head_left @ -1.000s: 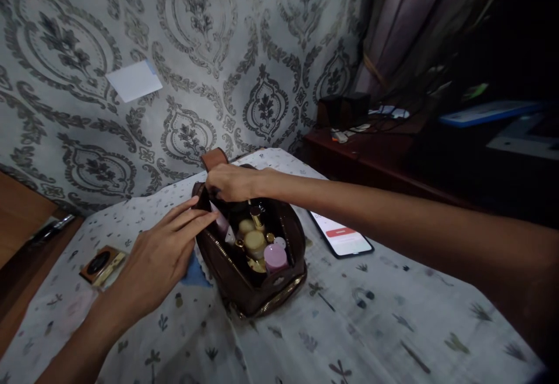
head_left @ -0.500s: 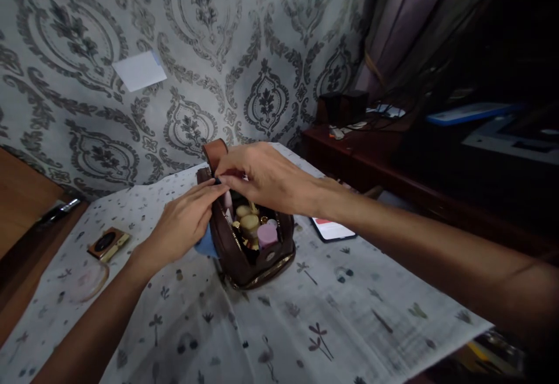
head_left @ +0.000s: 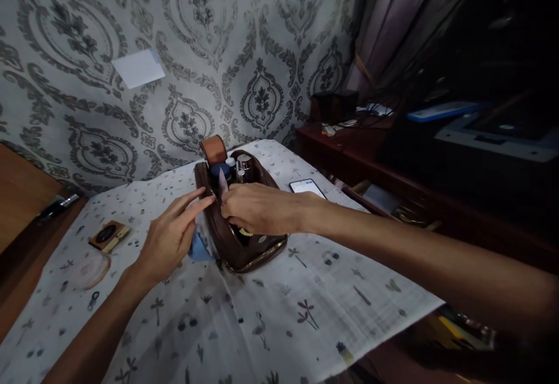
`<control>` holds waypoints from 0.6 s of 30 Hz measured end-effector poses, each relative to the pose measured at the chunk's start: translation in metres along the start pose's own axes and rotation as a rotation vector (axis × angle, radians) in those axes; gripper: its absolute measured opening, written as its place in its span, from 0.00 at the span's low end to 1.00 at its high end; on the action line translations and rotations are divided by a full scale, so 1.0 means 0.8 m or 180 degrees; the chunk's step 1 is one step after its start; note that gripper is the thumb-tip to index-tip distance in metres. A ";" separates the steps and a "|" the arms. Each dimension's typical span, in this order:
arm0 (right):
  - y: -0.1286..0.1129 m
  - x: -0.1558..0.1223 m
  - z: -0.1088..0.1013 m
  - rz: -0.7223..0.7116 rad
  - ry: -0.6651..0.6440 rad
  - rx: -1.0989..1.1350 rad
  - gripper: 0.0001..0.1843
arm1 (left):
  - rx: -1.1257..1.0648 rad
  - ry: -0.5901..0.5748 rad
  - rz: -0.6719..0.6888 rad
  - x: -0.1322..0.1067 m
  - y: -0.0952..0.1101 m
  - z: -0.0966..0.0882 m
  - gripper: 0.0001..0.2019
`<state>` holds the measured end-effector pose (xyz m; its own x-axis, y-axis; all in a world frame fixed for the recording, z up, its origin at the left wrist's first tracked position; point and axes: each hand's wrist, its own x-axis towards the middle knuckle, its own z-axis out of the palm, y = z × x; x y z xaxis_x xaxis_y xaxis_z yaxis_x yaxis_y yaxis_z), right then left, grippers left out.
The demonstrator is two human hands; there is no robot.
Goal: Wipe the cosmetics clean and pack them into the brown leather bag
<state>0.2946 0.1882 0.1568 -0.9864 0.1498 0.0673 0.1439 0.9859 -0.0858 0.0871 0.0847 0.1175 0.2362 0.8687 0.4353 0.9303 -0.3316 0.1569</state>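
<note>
A brown zip-up toiletry bag (head_left: 213, 226) stands open on the cloth, its tan strap (head_left: 213, 148) looped up at the far end. My right hand (head_left: 251, 206) reaches over the opening, fingers curled against a pale pink, pointed flat item (head_left: 223, 183) that sticks up beside the knuckles. My left hand (head_left: 170, 235) has its fingers stretched out, the tips at the bag's left zip edge. Inside the far end are a dark blue round lid (head_left: 220, 170), a white cap (head_left: 230, 163) and a shiny bottle (head_left: 245, 164). My right hand hides the bag's middle.
A lit phone (head_left: 307, 187) lies right of the bag. Blue cloth (head_left: 200, 249) shows at its left side. Further left are a small wooden box (head_left: 109, 236) and a round clear-pink disc (head_left: 90, 271). A dark red desk (head_left: 345, 154) with an open drawer borders the right side.
My right hand has moved nearer along the bag, uncovering the items at its far end and covering the middle ones. My left hand has drawn back slightly, its fingers more spread.
</note>
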 end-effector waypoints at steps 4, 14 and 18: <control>0.004 0.009 0.002 -0.0080 -0.0300 -0.0221 0.10 | -0.0116 -0.0020 -0.0118 -0.004 0.004 -0.006 0.22; 0.015 0.011 0.015 0.0091 -0.0270 -0.0441 0.06 | -0.0209 0.0019 -0.0159 -0.011 0.001 -0.007 0.21; 0.019 -0.005 0.011 -0.0056 0.0178 -0.0197 0.06 | -0.0207 0.0037 -0.0152 -0.010 -0.001 -0.006 0.21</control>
<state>0.2997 0.2018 0.1463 -0.9831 0.1346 0.1239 0.1328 0.9909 -0.0226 0.0836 0.0763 0.1179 0.1882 0.8799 0.4362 0.9201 -0.3133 0.2350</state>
